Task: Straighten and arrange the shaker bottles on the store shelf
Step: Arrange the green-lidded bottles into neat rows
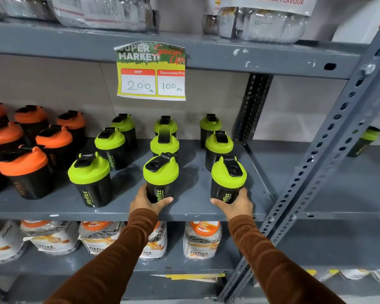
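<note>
Black shaker bottles with green lids stand in three rows on the grey middle shelf (193,194). My left hand (144,201) grips the base of the front middle green-lid bottle (160,174). My right hand (235,204) grips the base of the front right green-lid bottle (228,176). A third front green-lid bottle (90,178) stands free to the left. Behind them stand several more green-lid bottles (164,143). Both held bottles are upright near the shelf's front edge.
Orange-lid shaker bottles (23,170) crowd the shelf's left part. A price sign (150,71) hangs from the upper shelf. A slanted perforated steel post (329,154) stands at right, a lone green-lid bottle (364,141) behind it. Jars (202,240) fill the lower shelf.
</note>
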A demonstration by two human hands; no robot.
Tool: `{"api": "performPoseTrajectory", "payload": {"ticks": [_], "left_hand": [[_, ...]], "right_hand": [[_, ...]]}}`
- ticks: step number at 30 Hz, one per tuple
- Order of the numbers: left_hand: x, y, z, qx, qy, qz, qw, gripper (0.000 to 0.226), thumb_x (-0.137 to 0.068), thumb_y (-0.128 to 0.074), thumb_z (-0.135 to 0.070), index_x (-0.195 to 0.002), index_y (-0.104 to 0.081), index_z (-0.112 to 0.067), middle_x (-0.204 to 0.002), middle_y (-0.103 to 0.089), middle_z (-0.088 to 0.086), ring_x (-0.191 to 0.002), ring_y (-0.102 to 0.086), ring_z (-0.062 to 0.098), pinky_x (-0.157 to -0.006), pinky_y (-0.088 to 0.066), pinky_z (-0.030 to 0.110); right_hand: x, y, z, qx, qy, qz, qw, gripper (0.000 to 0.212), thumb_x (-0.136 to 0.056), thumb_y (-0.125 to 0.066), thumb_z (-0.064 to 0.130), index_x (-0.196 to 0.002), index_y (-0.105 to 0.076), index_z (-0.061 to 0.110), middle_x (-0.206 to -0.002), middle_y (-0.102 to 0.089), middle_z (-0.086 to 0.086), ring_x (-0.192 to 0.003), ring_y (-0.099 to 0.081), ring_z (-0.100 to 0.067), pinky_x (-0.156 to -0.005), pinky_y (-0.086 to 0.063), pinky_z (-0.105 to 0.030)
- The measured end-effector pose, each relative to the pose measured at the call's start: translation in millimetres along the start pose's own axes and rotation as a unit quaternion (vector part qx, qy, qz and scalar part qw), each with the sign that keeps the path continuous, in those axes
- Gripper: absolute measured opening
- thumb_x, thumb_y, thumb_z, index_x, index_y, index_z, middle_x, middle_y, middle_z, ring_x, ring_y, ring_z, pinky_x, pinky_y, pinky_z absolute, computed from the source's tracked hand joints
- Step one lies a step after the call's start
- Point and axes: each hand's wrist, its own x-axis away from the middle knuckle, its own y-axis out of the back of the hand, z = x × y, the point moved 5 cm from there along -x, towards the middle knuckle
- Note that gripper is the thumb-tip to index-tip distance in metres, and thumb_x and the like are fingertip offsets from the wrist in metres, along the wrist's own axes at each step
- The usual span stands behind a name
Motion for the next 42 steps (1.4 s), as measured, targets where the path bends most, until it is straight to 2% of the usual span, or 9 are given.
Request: {"api": "performPoseTrajectory", "payload": {"ticks": [8, 15, 23, 30, 36, 42], "left_hand": [[-0.7, -3.0, 1.7, -0.012, 0.000, 0.012, 1.000, 0.082, -0.058, -0.083, -0.035, -0.126, -0.044, -0.012, -0.126, -0.057, 0.013, -0.115, -0.053, 0.033, -0.101, -0.042, 0.043], [-0.3, -3.7, 5.5, -0.034, -0.004, 0.025, 0.999, 0.077, -0.062, -0.082, -0.029, -0.126, -0.045, -0.011, -0.126, -0.057, 0.014, -0.116, -0.051, 0.033, -0.101, -0.042, 0.042], [0.0, -1.9, 6.2, -0.032, -0.013, 0.038, 0.999, 0.073, -0.065, -0.080, -0.025, -0.127, -0.045, -0.010, -0.129, -0.056, 0.014, -0.117, -0.051, 0.033, -0.101, -0.039, 0.041], [-1.0, -8.2, 2.0, -0.046, -0.015, 0.013, 0.999, 0.092, -0.045, -0.084, -0.049, -0.121, -0.045, -0.016, -0.124, -0.058, 0.011, -0.118, -0.048, 0.034, -0.100, -0.041, 0.049], [-4.4, -10.0, 6.3, -0.079, -0.013, -0.012, 0.997, 0.088, -0.053, -0.080, -0.052, -0.125, -0.043, -0.016, -0.128, -0.055, 0.013, -0.126, -0.038, 0.038, -0.106, -0.035, 0.049], [-10.6, -10.2, 14.8, -0.086, -0.026, 0.007, 0.996, 0.088, -0.054, -0.078, -0.055, -0.126, -0.042, -0.018, -0.131, -0.054, 0.012, -0.129, -0.035, 0.038, -0.107, -0.033, 0.050]], "right_hand": [[4.5, 2.8, 0.9, -0.003, -0.002, 0.002, 1.000, 0.070, -0.055, -0.088, 0.023, -0.107, -0.046, 0.001, -0.119, -0.058, -0.020, -0.109, -0.055, -0.035, -0.096, -0.047, -0.041], [6.1, 3.8, 0.1, 0.005, 0.000, 0.019, 1.000, 0.071, -0.060, -0.086, 0.016, -0.116, -0.043, 0.003, -0.122, -0.057, -0.021, -0.114, -0.052, -0.037, -0.099, -0.043, -0.042], [7.5, 6.1, 0.8, 0.004, -0.005, 0.019, 1.000, 0.064, -0.060, -0.086, 0.018, -0.109, -0.048, 0.002, -0.116, -0.061, -0.020, -0.109, -0.056, -0.034, -0.095, -0.046, -0.038], [7.3, 4.4, 1.1, 0.002, -0.007, 0.021, 1.000, 0.065, -0.060, -0.086, 0.017, -0.110, -0.047, 0.002, -0.117, -0.061, -0.019, -0.108, -0.058, -0.034, -0.095, -0.046, -0.039], [6.6, 6.2, 2.4, 0.011, -0.015, 0.034, 0.999, 0.062, -0.061, -0.085, 0.018, -0.108, -0.048, 0.002, -0.116, -0.062, -0.019, -0.108, -0.057, -0.034, -0.095, -0.046, -0.039], [6.7, 6.5, 3.1, 0.014, -0.012, 0.031, 0.999, 0.061, -0.061, -0.085, 0.019, -0.107, -0.048, 0.002, -0.116, -0.062, -0.019, -0.110, -0.056, -0.034, -0.096, -0.046, -0.039]]}}
